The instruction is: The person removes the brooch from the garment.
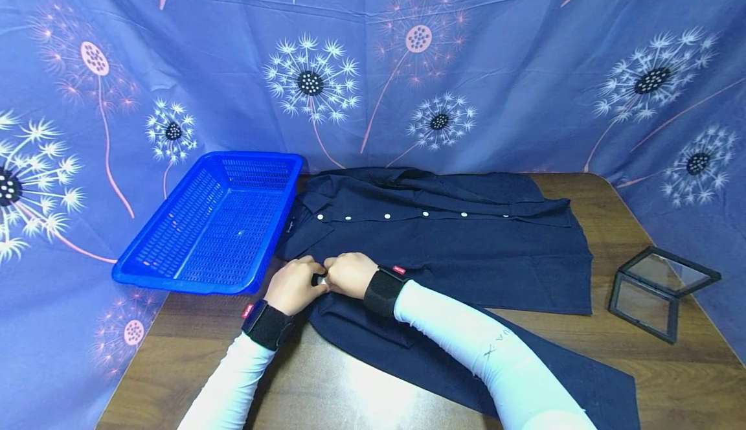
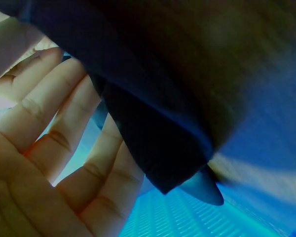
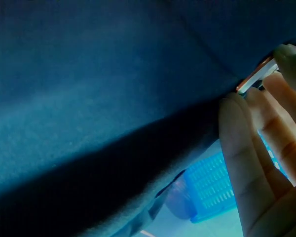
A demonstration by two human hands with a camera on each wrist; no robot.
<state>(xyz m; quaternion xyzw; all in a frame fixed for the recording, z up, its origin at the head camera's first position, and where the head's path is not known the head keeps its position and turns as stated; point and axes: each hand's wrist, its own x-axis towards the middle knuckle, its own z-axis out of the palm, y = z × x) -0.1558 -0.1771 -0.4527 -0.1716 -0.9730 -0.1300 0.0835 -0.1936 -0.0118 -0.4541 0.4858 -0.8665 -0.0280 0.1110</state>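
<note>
A dark navy shirt [image 1: 373,248] with a row of white buttons lies spread on the table, collar to the left, one sleeve [image 1: 559,359] reaching toward the near right. At its near edge, below the collar, my left hand [image 1: 295,285] pinches the cloth, fingers bent. Right beside it, my right hand [image 1: 350,273] grips the same area, fingertips almost touching the left ones. A small flat whitish piece [image 3: 256,78] with a reddish edge shows among the fingertips in the right wrist view; its kind is unclear. Dark fabric [image 2: 148,123] hides part of the left fingertips.
A blue plastic basket [image 1: 215,223] stands to the left, close by the collar. At the right lies an open black-framed, clear-paned case [image 1: 647,307]. The wooden table [image 1: 192,365] meets a blue dandelion-patterned curtain [image 1: 501,48] behind.
</note>
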